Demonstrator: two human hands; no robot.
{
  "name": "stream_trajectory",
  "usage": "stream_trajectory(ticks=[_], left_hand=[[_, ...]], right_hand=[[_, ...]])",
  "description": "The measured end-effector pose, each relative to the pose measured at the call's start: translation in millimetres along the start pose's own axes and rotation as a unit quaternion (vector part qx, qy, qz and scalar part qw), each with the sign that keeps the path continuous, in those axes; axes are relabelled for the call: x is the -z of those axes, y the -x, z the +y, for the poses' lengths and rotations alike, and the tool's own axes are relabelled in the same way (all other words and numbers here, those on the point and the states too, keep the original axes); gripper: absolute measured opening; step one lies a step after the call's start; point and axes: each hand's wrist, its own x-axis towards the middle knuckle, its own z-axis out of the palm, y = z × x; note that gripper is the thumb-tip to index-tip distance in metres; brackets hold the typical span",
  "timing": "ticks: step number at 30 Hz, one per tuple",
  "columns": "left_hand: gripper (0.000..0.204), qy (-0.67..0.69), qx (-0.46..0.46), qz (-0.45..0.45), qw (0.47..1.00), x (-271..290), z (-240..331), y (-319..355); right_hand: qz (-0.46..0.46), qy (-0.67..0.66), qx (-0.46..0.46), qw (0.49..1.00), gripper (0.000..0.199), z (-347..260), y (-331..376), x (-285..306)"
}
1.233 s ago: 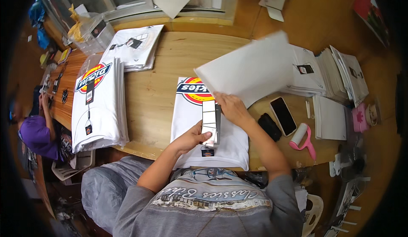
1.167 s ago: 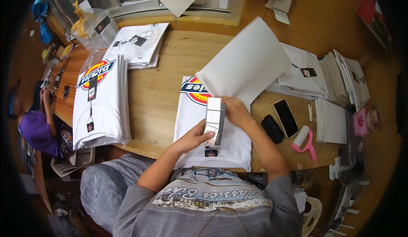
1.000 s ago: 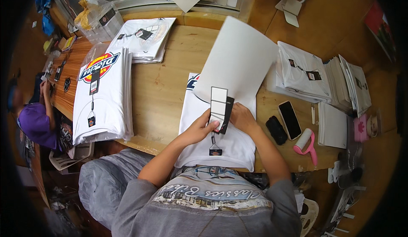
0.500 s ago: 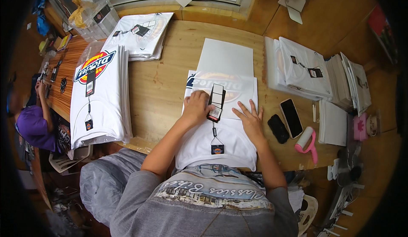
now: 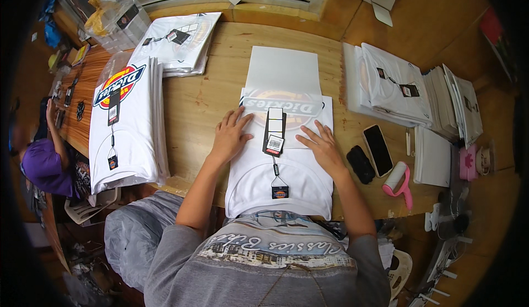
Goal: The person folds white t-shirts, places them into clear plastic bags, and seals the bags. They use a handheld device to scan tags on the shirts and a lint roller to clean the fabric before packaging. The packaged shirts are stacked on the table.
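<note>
A folded white T-shirt [image 5: 281, 180] with a printed logo lies on the wooden table [image 5: 209, 103] in front of me. A translucent white sheet [image 5: 282, 75] covers its upper part, and black-and-white hang tags [image 5: 274, 132] on a string rest on its middle. My left hand [image 5: 230, 133] lies flat, fingers spread, on the shirt's left edge beside the tags. My right hand [image 5: 322, 144] presses flat on the shirt to the right of the tags. Neither hand grips anything.
A stack of folded white shirts [image 5: 125, 125] lies at the left, another stack [image 5: 179, 40] at the back left, more folded shirts [image 5: 391, 87] at the right. Two phones [image 5: 372, 153] and a pink lint roller [image 5: 399, 180] lie by my right hand. A person in purple [image 5: 41, 161] is at far left.
The white sheet, held up by my right hand, has come down flat onto the shirt. The tags left my hands and now rest on it. Both hands spread flat.
</note>
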Motion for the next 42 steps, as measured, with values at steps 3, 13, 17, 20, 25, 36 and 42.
stream_trajectory(ticks=[3, 13, 17, 20, 25, 36, 42], left_hand=[[0.051, -0.014, -0.006, -0.013, 1.0, 0, 1, -1], [0.051, -0.014, -0.036, -0.035, 0.999, 1, -10, -3], [0.052, -0.002, -0.034, -0.048, 0.998, 7, -8, -8], [0.053, 0.0, -0.02, -0.067, 0.998, 11, -10, -7], [0.054, -0.004, -0.03, -0.052, 0.998, 9, -11, -9], [0.039, -0.008, -0.014, -0.05, 0.999, 14, -9, -19], [0.015, -0.036, -0.015, 0.009, 0.999, 6, -6, -37]], right_hand=[[-0.005, 0.047, 0.0, 0.999, 0.047, -2, 2, 2], [0.019, 0.042, -0.36, 0.932, 0.044, 28, 65, 73], [0.083, 0.074, -0.438, 0.892, 0.057, 79, 114, 71], [0.034, 0.11, -0.487, 0.866, 0.067, 100, 120, 76], [0.019, -0.047, -0.422, 0.905, 0.079, 141, 128, 61], [0.043, -0.066, -0.105, 0.991, 0.078, 30, -12, 94], [-0.143, -0.091, 0.033, 0.985, 0.079, -29, -72, 22]])
